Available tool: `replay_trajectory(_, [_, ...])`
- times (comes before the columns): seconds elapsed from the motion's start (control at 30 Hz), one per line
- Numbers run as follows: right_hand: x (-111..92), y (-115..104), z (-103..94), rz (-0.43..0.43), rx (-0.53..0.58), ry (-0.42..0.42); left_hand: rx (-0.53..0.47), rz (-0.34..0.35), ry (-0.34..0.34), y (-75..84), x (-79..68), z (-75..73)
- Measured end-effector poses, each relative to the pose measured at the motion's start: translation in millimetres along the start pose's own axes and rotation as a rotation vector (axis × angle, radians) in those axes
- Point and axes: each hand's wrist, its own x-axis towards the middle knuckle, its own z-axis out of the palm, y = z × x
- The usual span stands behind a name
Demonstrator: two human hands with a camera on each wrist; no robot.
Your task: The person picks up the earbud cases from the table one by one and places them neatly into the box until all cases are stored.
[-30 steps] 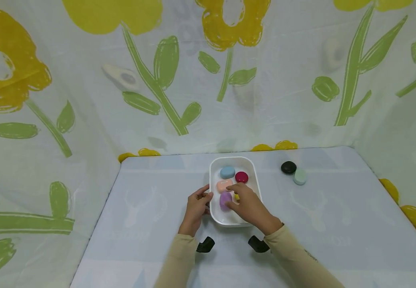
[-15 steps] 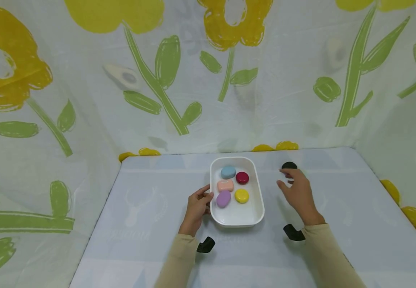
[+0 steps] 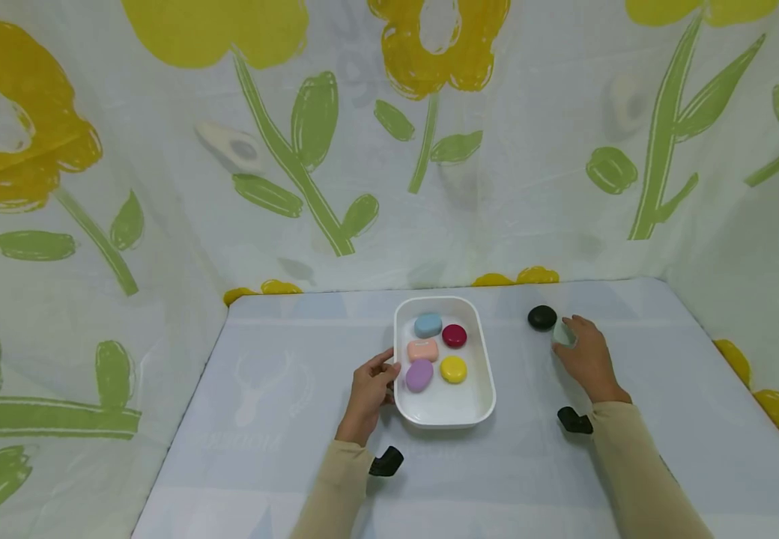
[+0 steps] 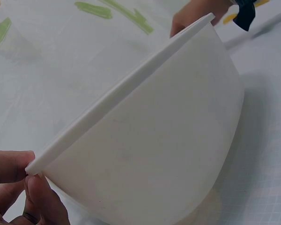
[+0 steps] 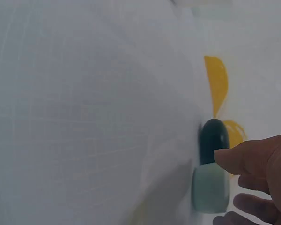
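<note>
My left hand [image 3: 367,389] pinches the left rim of a white plastic tub [image 3: 443,412] between thumb and fingers; the left wrist view shows the rim [image 4: 107,101] from outside. Inside the tub lie soap bars: blue [image 3: 428,325], red [image 3: 455,336], pink [image 3: 423,349], purple [image 3: 419,375] and yellow [image 3: 453,369]. Out to the right, my right hand [image 3: 588,358] is around a pale green soap bar [image 5: 210,188] on the table, thumb on one side and fingers on the other. The fingers partly cover it in the head view. Beside it sits a black soap bar [image 3: 541,317].
The pale table [image 3: 261,449] ends at a flower-printed sheet [image 3: 531,150], which rises behind it and along both sides. Dark curved pieces [image 3: 386,461] stick out at both wrists.
My right hand has left the tub and moved right, over to the green soap bar. The purple and yellow soap bars now show fully. My left hand keeps its hold on the rim.
</note>
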Motion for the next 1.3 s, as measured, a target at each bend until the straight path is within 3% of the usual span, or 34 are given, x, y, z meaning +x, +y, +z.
replay_trajectory(0.13, [2.8, 3.5, 3.8, 0.022, -0.019, -0.038, 0.007, 0.002, 0.009, -3.9, 1.1, 1.4])
replay_trajectory(0.4, [3.9, 3.1, 9.5, 0.013, -0.062, 0.023, -0.007, -0.012, -0.013, -3.9, 1.0, 0.4])
replay_trajectory(0.8, [-3.1, 1.7, 13.6, -0.006, -0.06, 0.053, 0.006, 0.001, -0.041, 22.5, -18.2, 4.5])
replay_trajectory(1.3, [-9.9, -3.7, 12.7, -0.017, -0.072, 0.068, 0.008, -0.015, -0.033, 20.9, -15.5, 5.4])
